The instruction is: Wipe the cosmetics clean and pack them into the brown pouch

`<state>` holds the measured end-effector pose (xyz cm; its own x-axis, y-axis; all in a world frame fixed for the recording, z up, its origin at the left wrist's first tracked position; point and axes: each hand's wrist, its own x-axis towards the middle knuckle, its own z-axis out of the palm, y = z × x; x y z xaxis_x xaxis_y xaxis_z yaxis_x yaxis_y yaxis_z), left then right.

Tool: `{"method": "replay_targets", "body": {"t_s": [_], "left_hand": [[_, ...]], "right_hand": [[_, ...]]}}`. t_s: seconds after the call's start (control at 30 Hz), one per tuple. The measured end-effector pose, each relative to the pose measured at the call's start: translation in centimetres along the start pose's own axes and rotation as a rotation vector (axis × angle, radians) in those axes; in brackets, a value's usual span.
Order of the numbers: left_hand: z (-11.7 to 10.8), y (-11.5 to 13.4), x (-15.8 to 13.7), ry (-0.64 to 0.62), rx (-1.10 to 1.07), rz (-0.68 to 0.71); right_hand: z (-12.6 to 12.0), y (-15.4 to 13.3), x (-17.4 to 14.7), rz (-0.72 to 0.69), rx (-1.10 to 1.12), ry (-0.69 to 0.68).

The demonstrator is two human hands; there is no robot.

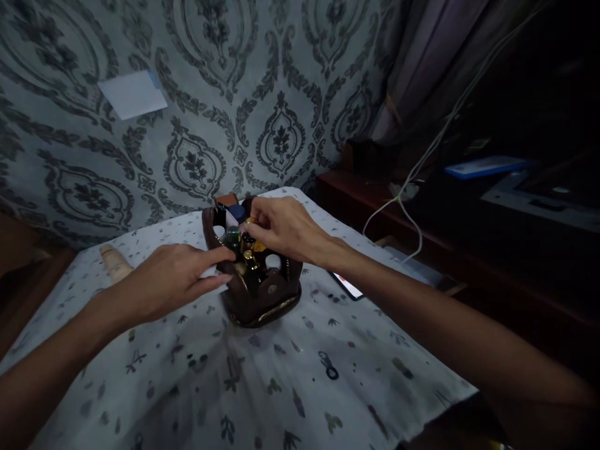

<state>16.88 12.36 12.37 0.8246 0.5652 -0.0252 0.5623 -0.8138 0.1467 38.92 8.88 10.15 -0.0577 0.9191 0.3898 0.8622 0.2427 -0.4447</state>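
Note:
A dark brown zip bag (265,303) stands unzipped on the cloth, packed with small bottles and jars. My left hand (175,275) is at its left side, thumb and index finger closed on the rim. My right hand (285,228) reaches in from the right, its fingertips pinched together among the contents; what they hold is too small and dark to name. Around the fingers sit a dark blue cap (237,213), a green-tinted bottle (232,237), a gold-capped bottle (250,259) and a white cap (273,262).
Beneath the bag is a white plant-print cloth (262,400). A beige tube-like object (115,262) lies left, and a phone with a lit screen (347,285) lies right. White cables (398,199) hang by a dark reddish ledge (347,187). Patterned wall covering (281,137) rises behind.

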Motion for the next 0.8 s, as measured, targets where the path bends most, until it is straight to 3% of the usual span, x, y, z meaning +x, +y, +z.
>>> {"method": "replay_targets", "body": {"t_s": [0.07,0.2,0.37,0.53,0.8], "left_hand": [[-0.3,-0.3,0.1,-0.056,0.107,0.054],[0.4,-0.5,-0.1,-0.047,-0.020,0.023],[2.0,0.1,-0.4,0.075,-0.160,-0.146],[1.5,0.9,0.9,0.224,0.058,-0.314],[-0.6,0.7,4.2,-0.030,0.065,-0.281]], "right_hand": [[0.1,0.2,-0.1,-0.020,0.049,-0.002],[0.5,0.3,-0.1,-0.091,0.175,-0.011],[1.2,0.4,0.6,-0.112,0.280,-0.117],[1.9,0.2,0.8,-0.147,0.306,-0.198],[2.6,0.6,0.9,-0.105,0.387,-0.226]]}}
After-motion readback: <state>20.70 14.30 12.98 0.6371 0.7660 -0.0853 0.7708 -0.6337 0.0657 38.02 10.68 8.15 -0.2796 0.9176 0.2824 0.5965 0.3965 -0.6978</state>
